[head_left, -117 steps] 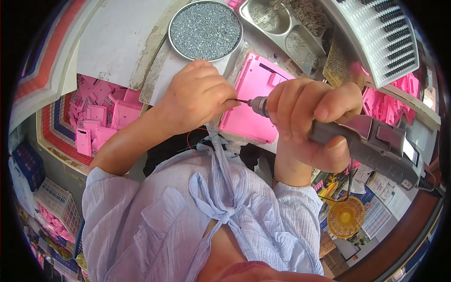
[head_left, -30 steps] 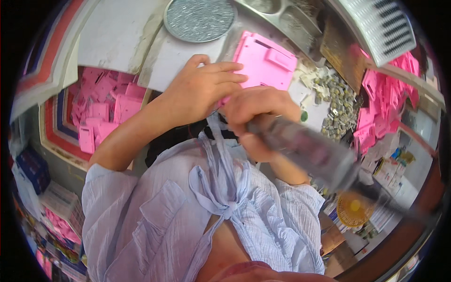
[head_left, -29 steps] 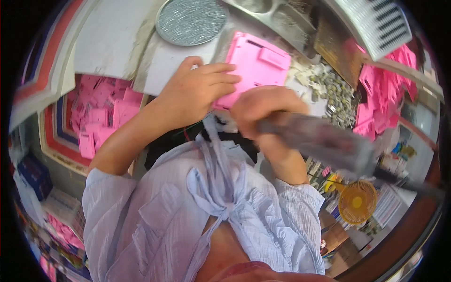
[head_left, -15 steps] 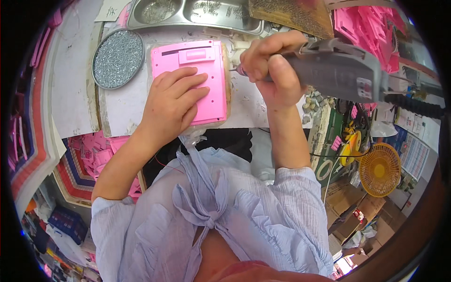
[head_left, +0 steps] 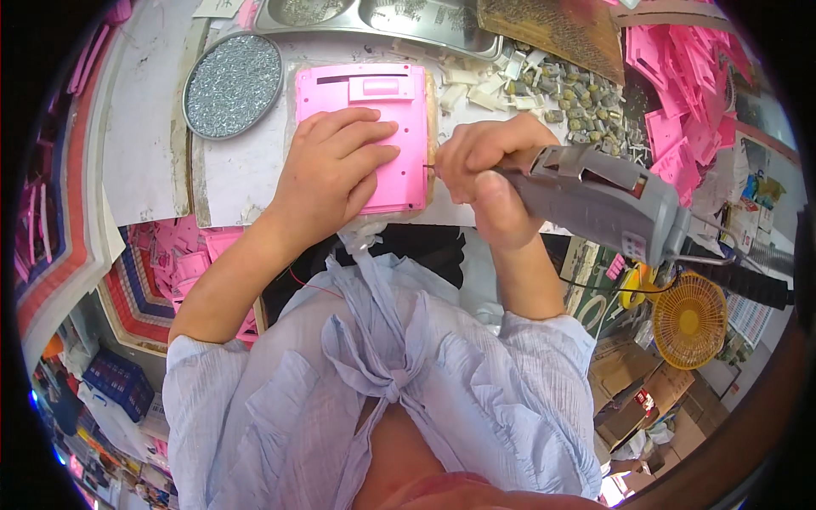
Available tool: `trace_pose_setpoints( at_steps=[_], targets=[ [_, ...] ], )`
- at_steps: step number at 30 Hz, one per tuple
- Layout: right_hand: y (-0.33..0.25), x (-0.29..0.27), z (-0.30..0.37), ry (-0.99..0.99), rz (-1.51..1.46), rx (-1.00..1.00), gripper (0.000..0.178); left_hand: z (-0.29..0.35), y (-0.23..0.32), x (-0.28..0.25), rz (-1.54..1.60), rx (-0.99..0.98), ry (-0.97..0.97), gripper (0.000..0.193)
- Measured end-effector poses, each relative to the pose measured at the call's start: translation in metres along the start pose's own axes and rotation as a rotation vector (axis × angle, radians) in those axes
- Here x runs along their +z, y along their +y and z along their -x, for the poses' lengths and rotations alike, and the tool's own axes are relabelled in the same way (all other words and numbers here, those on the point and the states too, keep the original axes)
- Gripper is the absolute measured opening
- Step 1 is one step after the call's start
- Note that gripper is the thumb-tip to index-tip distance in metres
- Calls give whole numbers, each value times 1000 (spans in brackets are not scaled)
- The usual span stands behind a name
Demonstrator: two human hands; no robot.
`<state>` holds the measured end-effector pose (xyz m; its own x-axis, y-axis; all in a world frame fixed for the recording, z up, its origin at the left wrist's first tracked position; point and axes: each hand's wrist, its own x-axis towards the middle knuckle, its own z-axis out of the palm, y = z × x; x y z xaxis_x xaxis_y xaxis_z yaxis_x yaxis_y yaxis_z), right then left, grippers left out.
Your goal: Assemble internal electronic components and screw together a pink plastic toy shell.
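Note:
A pink plastic housing point(head_left: 410, 187) lies on a padded, plastic-wrapped rest point(head_left: 432, 115) at the table's front edge. My left hand point(head_left: 331, 170) is laid flat over its left and middle part, fingers spread on the surface. In my right hand point(head_left: 493, 174) is a grey electric screwdriver point(head_left: 586, 200), gripped near its nose and held almost level. Its thin bit points left and meets the housing's right edge in this view; whether it sits on a screw is too small to tell. Left of the housing stands a round dish point(head_left: 189, 106) full of small silver screws.
Behind the housing are a compartmented steel tray point(head_left: 357, 24) and a board covered with small metal pieces point(head_left: 552, 34). White plastic parts point(head_left: 484, 92) and small motor-like parts point(head_left: 591, 110) lie at back right. Pink parts point(head_left: 680, 85) are heaped beyond. A black cable point(head_left: 739, 282) trails from the screwdriver.
The screwdriver has moved toward me along the housing's right side, and its bit has come in to the edge. My left hand stays on the housing. The whole view has shifted slightly.

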<state>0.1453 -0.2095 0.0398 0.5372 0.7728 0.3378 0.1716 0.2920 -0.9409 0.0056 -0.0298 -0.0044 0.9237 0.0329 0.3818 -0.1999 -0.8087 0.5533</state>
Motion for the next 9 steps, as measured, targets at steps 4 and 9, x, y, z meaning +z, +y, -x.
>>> trace_pose_setpoints(
  at_steps=[4, 9],
  targets=[
    [-16, 6, -12, 35, -230, -53, 25, -14, -12, -17, 73, -168, 162, 34],
    [-59, -16, -38, -75, -317, -263, 30, -44, -45, -55, -559, -65, 50, 36]
  ],
)
